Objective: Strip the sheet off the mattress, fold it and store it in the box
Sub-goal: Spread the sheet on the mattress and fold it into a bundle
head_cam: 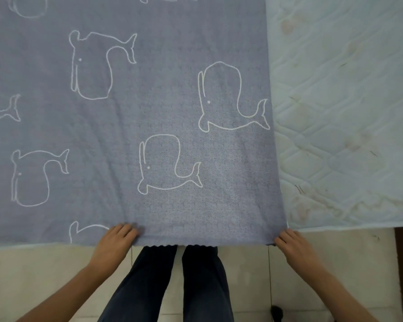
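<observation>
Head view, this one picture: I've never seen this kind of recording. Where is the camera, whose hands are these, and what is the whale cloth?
There is no machine here. The camera is worn on a person's head and looks down, so you see their own arms, their dark trousers and the tiled floor. The blue-grey cloth with white whale outlines is the bed sheet. It is spread over the left part of a quilted mattress, and the mattress's right part lies bare. The left hand grips the sheet's near edge, and the right hand pinches its near right corner.
</observation>
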